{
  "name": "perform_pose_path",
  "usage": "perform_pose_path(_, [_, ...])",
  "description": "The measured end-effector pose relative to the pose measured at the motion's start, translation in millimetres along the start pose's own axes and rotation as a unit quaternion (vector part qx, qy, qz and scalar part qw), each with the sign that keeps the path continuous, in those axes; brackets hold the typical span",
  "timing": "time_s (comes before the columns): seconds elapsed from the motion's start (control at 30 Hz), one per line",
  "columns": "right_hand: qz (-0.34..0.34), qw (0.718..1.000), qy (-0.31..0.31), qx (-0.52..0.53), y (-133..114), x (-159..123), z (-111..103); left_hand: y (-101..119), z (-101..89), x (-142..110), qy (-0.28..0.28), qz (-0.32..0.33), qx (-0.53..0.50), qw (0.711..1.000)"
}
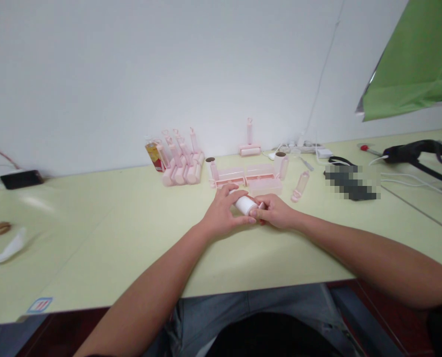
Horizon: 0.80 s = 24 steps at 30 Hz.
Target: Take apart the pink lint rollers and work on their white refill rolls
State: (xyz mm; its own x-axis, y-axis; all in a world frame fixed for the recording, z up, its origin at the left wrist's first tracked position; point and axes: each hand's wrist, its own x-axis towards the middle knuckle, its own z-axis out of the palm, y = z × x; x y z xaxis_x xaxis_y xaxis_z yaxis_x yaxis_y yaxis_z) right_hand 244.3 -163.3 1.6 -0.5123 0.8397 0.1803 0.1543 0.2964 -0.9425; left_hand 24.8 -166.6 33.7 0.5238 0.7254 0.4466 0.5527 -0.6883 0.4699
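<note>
Both hands meet at mid-table, just above the pale yellow-green table [105, 248]. Left hand [221, 214] wraps over a white roll [245, 204], thumb and fingers curled round its near end; grip closed on the roll. Right hand [276, 210] pinches the roll's other end w/ fingertips, where a bit of pink plastic shows; can't tell exactly what that pink bit is. Roll lies roughly level, tilted slightly, held btwn the two hands, not resting on the table as far as can be seen.

Just beyond the hands: several pink covers [264, 186] lying flat, side by side, near the fingers. Right of them a clear pink handle [300, 186] lies on the table, apart from the hands. Another roll w/ brown core [280, 160] stands behind the covers.

Further back-left: a cluster of assembled pink rollers [182, 162], handles pointing up, packed close together. A bottle [154, 153] w/ orange label stands touching or just beside that cluster, left side. One pink roller [249, 144] stands alone upright near the wall.

Right side: white power strip [298, 147] w/ cables by the wall, a black strap device [416, 152] well apart from the hands. Far left edge: black box [21, 179], white scrap [3, 250]. Green sheet [416, 59] hangs at top right.
</note>
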Motion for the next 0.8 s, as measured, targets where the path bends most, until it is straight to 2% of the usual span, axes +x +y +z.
perform_pose_path(0.17, [0.014,1.0,0.011,0.019,1.5,-0.8,2.6,-3.4,0.6,0.2,0.011,0.008,0.011,1.0])
perform_pose_path(0.47, [-0.003,0.996,0.058,-0.067,-2.6,-4.9,7.7,-6.1,-2.6,2.5,0.015,0.037,0.029,0.999])
perform_pose_path(0.8, [-0.028,0.99,0.083,-0.114,-2.1,-5.4,7.4,0.2,-3.0,3.5,0.016,0.018,0.063,0.998])
